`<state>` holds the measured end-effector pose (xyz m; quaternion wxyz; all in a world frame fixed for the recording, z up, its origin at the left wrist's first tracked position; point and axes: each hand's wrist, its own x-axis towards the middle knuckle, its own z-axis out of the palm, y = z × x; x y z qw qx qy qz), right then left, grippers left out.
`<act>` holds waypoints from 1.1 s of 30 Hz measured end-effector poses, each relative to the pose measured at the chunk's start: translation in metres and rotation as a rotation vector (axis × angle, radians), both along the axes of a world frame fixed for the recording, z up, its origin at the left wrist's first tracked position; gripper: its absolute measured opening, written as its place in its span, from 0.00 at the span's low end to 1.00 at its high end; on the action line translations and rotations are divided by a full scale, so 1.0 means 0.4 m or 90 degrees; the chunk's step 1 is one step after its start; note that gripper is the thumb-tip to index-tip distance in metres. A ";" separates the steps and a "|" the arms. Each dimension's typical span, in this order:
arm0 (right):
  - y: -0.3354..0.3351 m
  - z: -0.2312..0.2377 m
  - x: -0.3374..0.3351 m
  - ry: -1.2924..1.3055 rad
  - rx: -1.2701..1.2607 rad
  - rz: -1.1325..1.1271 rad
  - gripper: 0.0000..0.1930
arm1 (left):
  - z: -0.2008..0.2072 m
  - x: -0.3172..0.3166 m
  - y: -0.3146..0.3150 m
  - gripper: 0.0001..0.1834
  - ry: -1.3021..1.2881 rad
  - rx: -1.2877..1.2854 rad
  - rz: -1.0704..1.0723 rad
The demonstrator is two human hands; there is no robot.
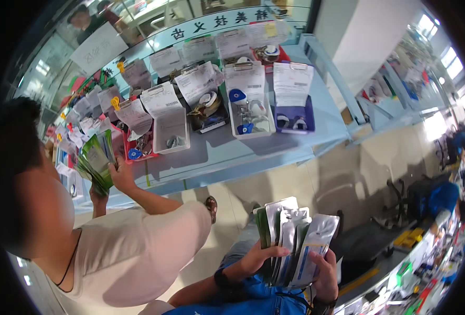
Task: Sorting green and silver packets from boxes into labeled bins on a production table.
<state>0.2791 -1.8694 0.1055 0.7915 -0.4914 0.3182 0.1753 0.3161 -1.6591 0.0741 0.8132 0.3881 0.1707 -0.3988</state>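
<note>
My left hand (pixel 257 256) and my right hand (pixel 327 274) both grip a fanned stack of flat silver and white pouches (pixel 294 231), held upright in front of me. The left hand clasps the stack from its left side, with a dark band on that wrist. My right hand supports it from the lower right. A few green-edged pouches sit at the left of the stack.
A person in a white shirt (pixel 132 247) stands at my left, holding green pouches (pixel 97 160). The light blue table (pixel 227 157) ahead carries a white tray (pixel 170 134), a white bin (pixel 250 115) and a purple tray (pixel 294 119) with clipped papers. Seated people work at the right.
</note>
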 end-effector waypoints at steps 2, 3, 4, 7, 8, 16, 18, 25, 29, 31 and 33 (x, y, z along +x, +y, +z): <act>-0.029 0.004 0.112 0.009 -0.017 0.024 0.17 | -0.011 0.070 -0.020 0.23 -0.007 0.001 0.033; -0.039 0.009 0.168 0.019 -0.020 0.031 0.17 | -0.012 0.103 -0.032 0.22 -0.024 -0.001 0.040; -0.051 0.014 0.222 0.031 -0.014 0.061 0.17 | -0.006 0.135 -0.044 0.22 -0.023 0.011 0.061; -0.102 0.005 0.370 0.025 -0.003 0.132 0.19 | -0.005 0.212 -0.076 0.23 0.070 0.012 0.109; -0.121 -0.021 0.420 0.015 0.020 0.216 0.19 | 0.021 0.240 -0.092 0.25 0.088 0.039 0.162; -0.222 -0.057 0.839 0.024 0.129 0.507 0.24 | 0.055 0.471 -0.221 0.30 0.058 0.074 0.366; -0.258 -0.050 0.925 0.026 0.134 0.542 0.25 | 0.069 0.524 -0.276 0.31 0.061 0.037 0.414; -0.323 -0.021 1.149 0.022 0.179 0.673 0.25 | 0.090 0.642 -0.395 0.31 0.015 0.083 0.513; -0.315 -0.013 1.206 -0.026 0.195 0.743 0.26 | 0.124 0.728 -0.442 0.29 0.009 0.164 0.528; -0.307 -0.015 1.202 -0.211 0.075 0.789 0.27 | 0.155 0.786 -0.456 0.33 -0.008 0.339 0.442; -0.304 -0.011 1.229 -0.397 -0.045 0.818 0.28 | 0.128 0.792 -0.455 0.32 0.000 0.318 0.473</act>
